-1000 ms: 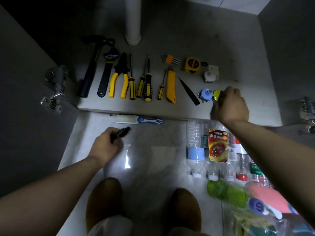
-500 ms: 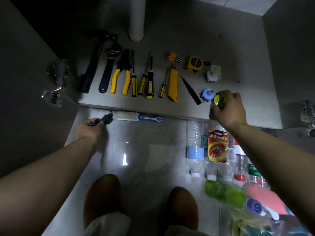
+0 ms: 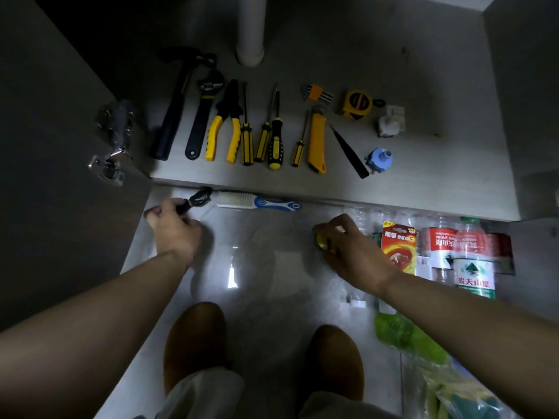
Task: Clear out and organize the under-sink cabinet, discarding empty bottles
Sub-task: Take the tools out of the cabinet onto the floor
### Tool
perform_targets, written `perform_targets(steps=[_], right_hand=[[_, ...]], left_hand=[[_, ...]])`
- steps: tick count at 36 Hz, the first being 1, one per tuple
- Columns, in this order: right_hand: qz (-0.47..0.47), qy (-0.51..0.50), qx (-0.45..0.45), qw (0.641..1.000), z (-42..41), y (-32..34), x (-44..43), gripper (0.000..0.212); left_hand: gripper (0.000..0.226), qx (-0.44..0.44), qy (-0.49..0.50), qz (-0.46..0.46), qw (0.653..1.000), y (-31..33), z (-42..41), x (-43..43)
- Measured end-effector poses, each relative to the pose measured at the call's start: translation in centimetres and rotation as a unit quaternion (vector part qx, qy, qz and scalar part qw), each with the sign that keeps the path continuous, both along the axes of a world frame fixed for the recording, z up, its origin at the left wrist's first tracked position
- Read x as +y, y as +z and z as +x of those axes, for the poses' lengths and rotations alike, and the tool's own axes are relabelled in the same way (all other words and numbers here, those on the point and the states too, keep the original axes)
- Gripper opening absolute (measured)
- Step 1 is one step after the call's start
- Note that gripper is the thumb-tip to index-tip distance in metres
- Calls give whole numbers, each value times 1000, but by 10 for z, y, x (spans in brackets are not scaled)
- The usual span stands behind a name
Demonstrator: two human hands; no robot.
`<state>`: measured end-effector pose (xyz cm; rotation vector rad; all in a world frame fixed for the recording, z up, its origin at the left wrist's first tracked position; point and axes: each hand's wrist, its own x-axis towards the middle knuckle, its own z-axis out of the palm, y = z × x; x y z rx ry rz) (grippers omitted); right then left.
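Note:
My left hand grips a small black tool low over the floor, its head next to the white bristles of a blue-handled brush. My right hand is closed around a small yellow round object above the floor tiles, left of a row of clear plastic bottles. A red and yellow blister pack lies on those bottles. On the cabinet floor lie a hammer, a wrench, pliers, screwdrivers, a yellow knife and a blue fitting.
A white drain pipe rises at the cabinet's back. A tape measure and hex keys lie further in. The open door with hinges stands left. A green bag and plastic wrap lie lower right. My shoes are below.
My right hand has lifted the yellow object off the cabinet floor and brought it down over the tiles. My left hand moved up and left with the black tool to the brush.

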<state>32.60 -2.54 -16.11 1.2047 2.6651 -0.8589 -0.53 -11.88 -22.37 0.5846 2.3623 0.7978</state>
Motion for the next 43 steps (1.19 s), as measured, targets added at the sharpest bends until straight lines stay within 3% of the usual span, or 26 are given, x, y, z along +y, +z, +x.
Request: perform_targets(steps=[6,11,15,18,21,23,27,31,35,43], right_hand=[[-13,-14,-77,997,-26,-21,9,48],[-50,-24,-117,992,-33,-36,18,68],[-130,-94,-149,976,-33,-35,16,88],[-51,-63,-124,989,-29,-21,8,69],[83,-35,-32,995,-22,6,7,35],[131,-60,29,989,-19,26,18,24],[190,-228,109,949,-15,56,59,29],[125,-313,72,939,-11,66,101,44],[88,-320,49,942,-17,63,119,24],[143,-298,29,943,-18,61,113,11]], left_hand=[[33,73,-179,-27,981,14,12,-3],[27,140,-291,-49,945,25,27,1],[25,120,-344,-24,931,27,36,8],[25,98,-409,1,907,26,43,13],[21,64,-467,35,881,29,56,20],[18,26,-487,73,870,36,67,27],[17,-24,-510,134,849,56,92,45],[17,-66,-495,177,848,76,115,66],[16,-94,-444,211,866,84,129,81],[22,-184,-391,190,881,76,142,80]])
